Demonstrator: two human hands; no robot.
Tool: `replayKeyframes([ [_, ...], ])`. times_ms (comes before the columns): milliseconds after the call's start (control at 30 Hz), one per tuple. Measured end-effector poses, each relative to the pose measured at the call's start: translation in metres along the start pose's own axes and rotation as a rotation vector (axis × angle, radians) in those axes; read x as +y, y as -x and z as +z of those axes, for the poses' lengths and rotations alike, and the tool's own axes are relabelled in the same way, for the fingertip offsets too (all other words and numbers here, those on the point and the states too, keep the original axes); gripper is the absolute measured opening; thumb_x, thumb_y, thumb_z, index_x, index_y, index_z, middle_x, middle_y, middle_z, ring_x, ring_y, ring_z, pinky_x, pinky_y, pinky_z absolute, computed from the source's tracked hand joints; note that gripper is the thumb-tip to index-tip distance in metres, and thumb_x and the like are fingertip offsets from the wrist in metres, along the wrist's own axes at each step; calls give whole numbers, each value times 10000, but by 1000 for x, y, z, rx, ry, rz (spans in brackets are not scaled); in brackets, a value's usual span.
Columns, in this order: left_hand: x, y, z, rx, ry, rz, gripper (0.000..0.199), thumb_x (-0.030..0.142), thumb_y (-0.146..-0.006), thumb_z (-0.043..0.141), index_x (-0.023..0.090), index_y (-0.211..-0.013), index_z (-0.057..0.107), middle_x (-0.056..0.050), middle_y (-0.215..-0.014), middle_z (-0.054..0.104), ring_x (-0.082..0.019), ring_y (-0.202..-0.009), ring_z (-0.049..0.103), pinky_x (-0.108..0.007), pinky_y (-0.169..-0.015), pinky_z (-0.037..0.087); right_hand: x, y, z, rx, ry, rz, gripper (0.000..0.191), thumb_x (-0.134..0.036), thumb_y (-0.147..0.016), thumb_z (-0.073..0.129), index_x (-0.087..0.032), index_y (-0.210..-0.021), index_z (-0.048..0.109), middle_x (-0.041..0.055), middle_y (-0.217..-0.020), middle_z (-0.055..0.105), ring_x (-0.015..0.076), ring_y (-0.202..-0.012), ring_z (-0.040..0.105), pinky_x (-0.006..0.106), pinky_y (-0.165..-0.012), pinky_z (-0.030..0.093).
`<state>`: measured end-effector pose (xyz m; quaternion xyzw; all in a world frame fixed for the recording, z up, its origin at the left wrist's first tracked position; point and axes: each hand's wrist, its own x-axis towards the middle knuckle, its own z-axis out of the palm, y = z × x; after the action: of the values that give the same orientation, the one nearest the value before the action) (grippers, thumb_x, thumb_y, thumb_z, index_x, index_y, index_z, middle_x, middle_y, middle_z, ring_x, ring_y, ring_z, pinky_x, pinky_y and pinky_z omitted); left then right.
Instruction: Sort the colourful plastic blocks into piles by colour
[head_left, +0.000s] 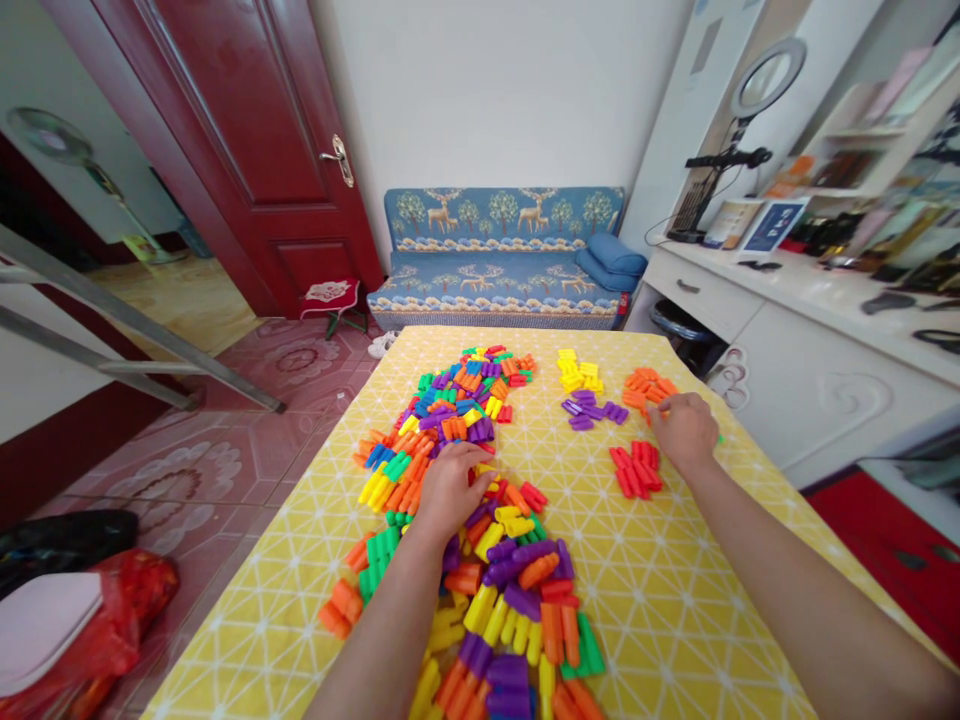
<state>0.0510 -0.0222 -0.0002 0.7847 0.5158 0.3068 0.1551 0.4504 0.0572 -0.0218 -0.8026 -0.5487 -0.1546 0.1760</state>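
Filling the upper middle of the frame, a blue sofa [487, 275] with deer and trees stands against the wall beyond a table under a yellow patterned cloth [675, 590]. At upper left are a dark red door [240, 130] and a standing fan [52, 138]; a small stool [330, 297] sits below the door. Grey metal bars [135, 345] cross the left edge, above a red plastic bag [127, 605] at lower left. A white dresser [840, 335] crowded with items fills the right side.

A long mixed heap [517, 570] of short, ridged plastic pieces in purple, orange, yellow, green, red and blue runs from the centre to the bottom edge, partly covered by the left forearm. Right of centre lie single-colour groups: yellow pieces [577, 374], purple pieces [592, 410] below them, orange pieces [646, 387] farther right and red pieces [636, 469] beneath those. A green piece [721, 438] peeks out beside the right wrist.

The left hand [454, 490] reaches over the heap, palm down, fingers bent; its grip is hidden. The right hand [684, 432] stretches to the orange group, fingertips lowered at its near edge; whether they pinch a piece cannot be told.
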Motion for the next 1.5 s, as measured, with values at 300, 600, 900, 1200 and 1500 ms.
replayKeyframes([
  [300,0,0,0,11,13,12,188,251,-822,634,240,-989,719,-44,-1033,696,-216,-990,607,-362,-899,479,2,5,15,-155,36,-30,437,-416,-854,487,-92,-1089,663,228,-1087,645,340,-1015,603,434,-786,472],
  [600,0,0,-1,3,15,-3,192,251,-827,627,244,-994,719,-32,-1034,697,-209,-992,601,-355,-904,477,-6,-16,43,-214,-744,35,380,-261,-803,467,-140,-1103,665,105,-1070,709,209,-999,657,350,-922,492],
  [900,2,0,-3,-5,35,-11,195,256,-836,613,241,-997,722,-48,-1042,695,-221,-996,602,-370,-911,473,-9,-45,48,-322,-720,73,409,-351,-751,626,-150,-1105,662,131,-1294,596,297,-1231,519,476,-1061,359],
  [1200,0,0,-1,3,31,-6,187,259,-832,620,237,-987,722,-44,-1024,703,-222,-995,609,-367,-904,476,-81,9,2,-147,-986,-60,425,-476,-854,465,-147,-1032,666,118,-1063,695,243,-1002,627,404,-910,476],
  [1500,0,1,-1,23,15,-5,216,200,-835,583,235,-996,722,-35,-1018,708,-212,-990,610,-354,-903,477,-164,145,-36,-515,-1264,-282,238,-356,-825,576,-205,-975,681,74,-1028,688,215,-968,642,383,-867,508],
])
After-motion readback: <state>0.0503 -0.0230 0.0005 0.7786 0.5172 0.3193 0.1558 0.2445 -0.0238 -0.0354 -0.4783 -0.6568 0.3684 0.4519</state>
